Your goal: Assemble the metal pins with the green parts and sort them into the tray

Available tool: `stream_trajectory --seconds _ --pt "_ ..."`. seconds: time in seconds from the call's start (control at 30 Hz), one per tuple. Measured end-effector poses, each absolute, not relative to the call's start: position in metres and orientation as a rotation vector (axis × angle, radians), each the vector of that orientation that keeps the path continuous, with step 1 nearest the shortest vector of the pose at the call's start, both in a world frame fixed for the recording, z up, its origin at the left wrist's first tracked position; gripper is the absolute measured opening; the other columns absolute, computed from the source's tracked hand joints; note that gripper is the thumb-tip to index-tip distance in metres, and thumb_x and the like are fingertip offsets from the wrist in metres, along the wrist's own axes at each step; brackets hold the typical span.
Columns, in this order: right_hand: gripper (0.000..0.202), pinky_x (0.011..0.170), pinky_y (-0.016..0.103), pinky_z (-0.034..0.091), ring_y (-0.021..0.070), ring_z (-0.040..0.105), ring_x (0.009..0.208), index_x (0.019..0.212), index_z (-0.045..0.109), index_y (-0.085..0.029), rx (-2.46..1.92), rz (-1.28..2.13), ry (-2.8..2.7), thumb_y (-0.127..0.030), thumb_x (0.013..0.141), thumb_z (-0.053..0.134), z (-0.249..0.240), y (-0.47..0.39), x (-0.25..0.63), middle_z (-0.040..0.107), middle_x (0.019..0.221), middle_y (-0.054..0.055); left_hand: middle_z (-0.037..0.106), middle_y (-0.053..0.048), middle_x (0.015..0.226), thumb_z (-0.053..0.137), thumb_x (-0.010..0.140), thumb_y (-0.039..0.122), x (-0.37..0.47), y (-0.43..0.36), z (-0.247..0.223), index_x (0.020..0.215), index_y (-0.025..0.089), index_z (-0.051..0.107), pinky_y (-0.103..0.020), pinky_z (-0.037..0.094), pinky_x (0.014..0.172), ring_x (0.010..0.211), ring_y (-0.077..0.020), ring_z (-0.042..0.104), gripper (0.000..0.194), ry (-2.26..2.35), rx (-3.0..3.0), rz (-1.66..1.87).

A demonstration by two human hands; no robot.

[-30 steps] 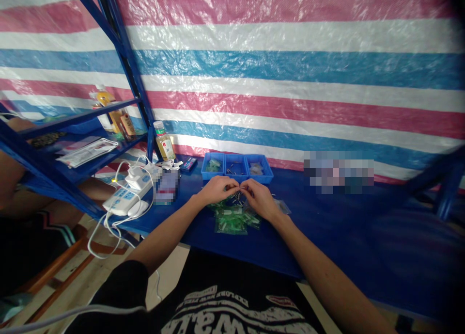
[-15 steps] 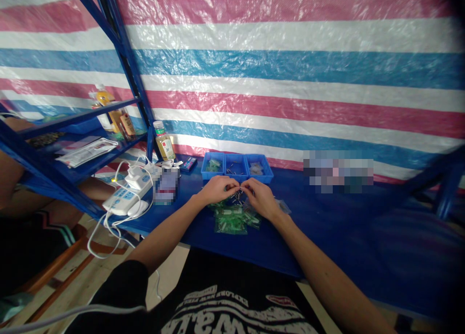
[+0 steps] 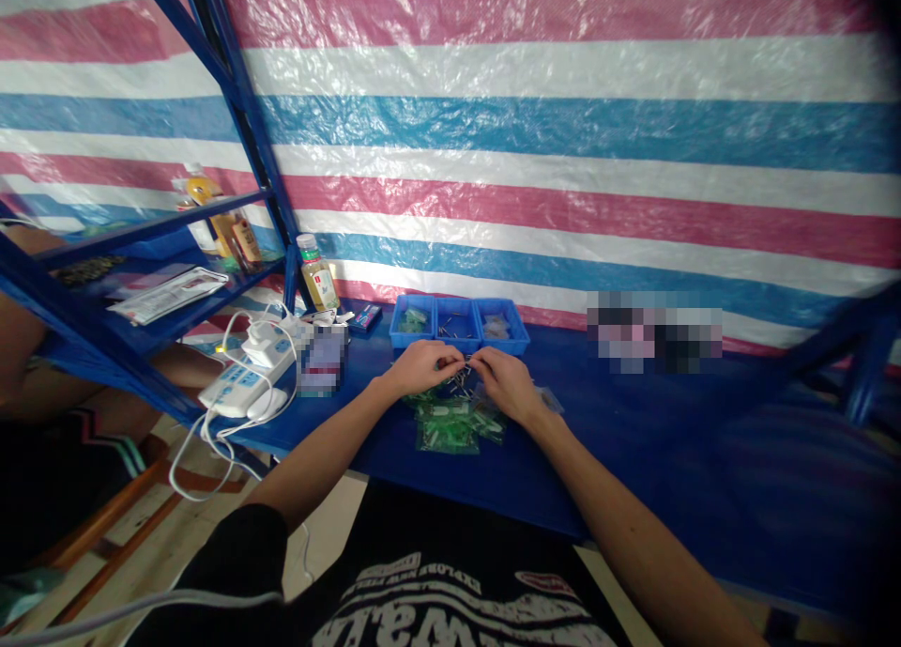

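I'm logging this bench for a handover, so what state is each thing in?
Left blue bin, open, holding green packets
Middle blue bin, open, holding thin pieces
Right blue bin, open, holding pale packets
Green pile, lying loose
Tall bottle beside the rack post, upright, capped
Power strip, plugs inserted
Left hand, fingers bent, grip unclear
Right hand, fingers bent, grip unclear

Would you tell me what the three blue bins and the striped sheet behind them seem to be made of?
The blue bins look like molded plastic with a slight sheen, judging by their uniform color and smooth walls. The striped sheet seems to be glossy plastic tarpaulin, possibly woven, given its crinkled highlights.
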State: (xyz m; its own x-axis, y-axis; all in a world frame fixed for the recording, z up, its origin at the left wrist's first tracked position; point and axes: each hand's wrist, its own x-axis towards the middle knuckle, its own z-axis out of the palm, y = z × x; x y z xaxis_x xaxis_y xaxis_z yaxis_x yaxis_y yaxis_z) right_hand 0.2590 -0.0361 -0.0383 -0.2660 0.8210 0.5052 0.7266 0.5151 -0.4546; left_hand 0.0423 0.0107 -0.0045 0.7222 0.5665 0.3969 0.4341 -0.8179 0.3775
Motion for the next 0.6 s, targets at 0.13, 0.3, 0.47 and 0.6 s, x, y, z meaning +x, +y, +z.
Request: stream_trajectory --seconds 0.13,0.3,0.47,0.6 --pt "0.025 0.074 0.029 0.042 0.0205 0.063 0.081 0.089 0.062 -0.023 -1.292 0.169 -2.034 -0.029 0.104 0.044 -0.04 -0.0346 0.2605 0.07 0.089 0.004 0.073 -0.002 0.083 0.055 0.1 0.036 0.0426 0.0102 -0.0036 0.101 0.02 0.074 -0.025 0.042 0.071 0.074 -0.015 0.064 0.025 0.793 2.679 0.733" --pt "0.013 0.078 0.03 0.044 0.0215 0.065 0.086 0.103 0.062 -0.024 -1.215 0.237 -2.015 -0.028 0.101 0.049 -0.0382 -0.0355 0.2607 0.071 0.095 0.004 0.074 -0.002 0.084 0.056 0.099 0.035 0.0422 0.0113 -0.0046 0.1 0.02 0.074 -0.025 0.043 0.073 0.076 -0.0152 0.065 0.023 0.83 2.659 0.767" --pt "0.012 0.079 0.03 0.044 0.0216 0.066 0.088 0.104 0.06 -0.024 -1.194 0.228 -2.018 -0.024 0.1 0.049 -0.0374 -0.0361 0.2599 0.071 0.095 0.004 0.073 -0.002 0.082 0.056 0.099 0.035 0.0418 0.012 -0.0043 0.099 0.02 0.074 -0.024 0.043 0.071 0.074 -0.0149 0.064 0.023 0.871 2.64 0.775" --pt "0.013 0.08 0.03 0.044 0.0216 0.065 0.088 0.1 0.061 -0.024 -1.217 0.202 -1.998 -0.024 0.1 0.048 -0.0375 -0.0355 0.2604 0.071 0.095 0.004 0.072 -0.002 0.081 0.056 0.099 0.036 0.0423 0.0115 -0.0046 0.098 0.02 0.074 -0.025 0.043 0.072 0.075 -0.0154 0.064 0.024 0.874 2.632 0.771"
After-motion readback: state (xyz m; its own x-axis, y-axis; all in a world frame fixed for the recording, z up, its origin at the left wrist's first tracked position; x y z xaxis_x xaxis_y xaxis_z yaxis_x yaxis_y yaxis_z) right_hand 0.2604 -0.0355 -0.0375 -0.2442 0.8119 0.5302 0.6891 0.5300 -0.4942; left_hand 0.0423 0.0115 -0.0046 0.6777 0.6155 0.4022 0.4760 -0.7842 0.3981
